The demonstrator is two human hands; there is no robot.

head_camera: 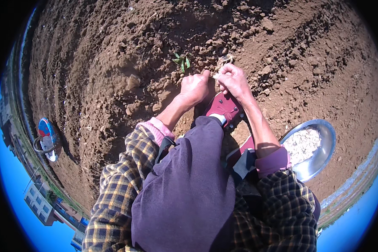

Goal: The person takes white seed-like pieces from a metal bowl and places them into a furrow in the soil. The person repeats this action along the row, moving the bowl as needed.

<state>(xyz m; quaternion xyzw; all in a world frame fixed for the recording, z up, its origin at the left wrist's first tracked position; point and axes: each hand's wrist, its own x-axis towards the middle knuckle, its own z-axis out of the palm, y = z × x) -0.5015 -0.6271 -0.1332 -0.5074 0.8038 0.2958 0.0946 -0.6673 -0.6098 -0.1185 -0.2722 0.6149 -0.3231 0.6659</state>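
Note:
My right hand point(235, 82) is bent over the soil just ahead of a dark red shoe point(224, 107). Its fingers are pinched on a small whitish piece point(216, 76), perhaps a garlic clove. Close by on the left, my left hand point(194, 86) is curled with its thumb pointing at that piece. Whether the left fingers hold anything is hidden. Just beyond the right hand lies a dry, tan plant scrap point(226, 59). To my right a shiny metal bowl point(329, 148) holds many whitish pieces point(303, 145), which look like cloves.
Loose, cloddy brown soil point(97, 63) surrounds me, with ridges and furrows. A small green plant point(182, 62) grows just past my left hand. A blue and red basket point(49, 134) with a handle and pale contents stands far left. Buildings point(39, 203) line the field's edge.

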